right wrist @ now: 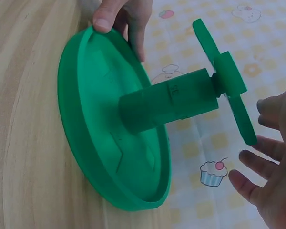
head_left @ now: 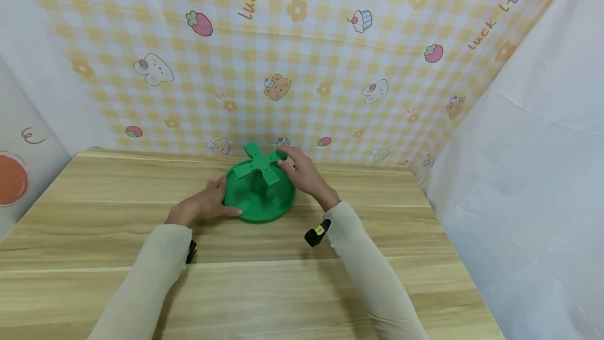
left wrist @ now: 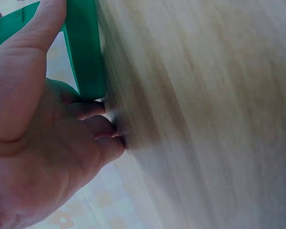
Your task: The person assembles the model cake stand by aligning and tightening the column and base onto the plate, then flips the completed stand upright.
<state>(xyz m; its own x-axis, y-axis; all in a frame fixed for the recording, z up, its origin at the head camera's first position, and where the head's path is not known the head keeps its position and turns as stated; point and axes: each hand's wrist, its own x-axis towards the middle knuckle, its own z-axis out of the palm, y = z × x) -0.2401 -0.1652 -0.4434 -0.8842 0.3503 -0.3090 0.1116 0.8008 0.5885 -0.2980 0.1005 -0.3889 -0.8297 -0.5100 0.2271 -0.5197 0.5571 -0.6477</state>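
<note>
A green round dish with a raised rim [head_left: 264,209] lies on the table near the back wall. From its middle rises a thick green post [right wrist: 167,102], topped by a green four-armed cross [head_left: 261,162] with small markings on its arms. My left hand [head_left: 207,201] grips the dish at its left side, thumb over the rim and fingers along the outer wall. At the cross's right arm is my right hand [head_left: 305,173], its fingers spread and loosely bent, fingertips right at the arm's end. The right wrist view shows the post standing upright from the dish floor.
The wooden table [head_left: 245,293] ends at a yellow checked cloth [head_left: 302,56] hanging close behind the dish. A white sheet [head_left: 528,130] hangs along the right side. A small black device [head_left: 317,233] is at my right wrist.
</note>
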